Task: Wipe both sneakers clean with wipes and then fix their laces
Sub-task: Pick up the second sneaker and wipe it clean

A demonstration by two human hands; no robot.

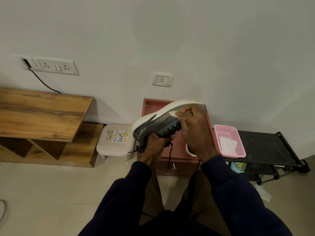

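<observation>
Looking down from the head camera, the sneaker is held up in the air over the reddish cabinet, near the middle of the scene. It is dark grey and tilted, with its thick white sole turned up and toward the far wall. The left hand grips it from below, fingers curled round the lower edge by the opening. The right hand has its fingers bent over a white wipe, pressing it against the side of the upper. Black laces hang loose below the sneaker, in front of the cabinet.

Under the right hand, a white rim of the second sneaker shows on the cabinet top; the rest is hidden. Just right of the cabinet, a pink basket sits on a black rack, with a whitish pack inside it. Left of the cabinet stands a small pale stool, then a wooden shelf unit.
</observation>
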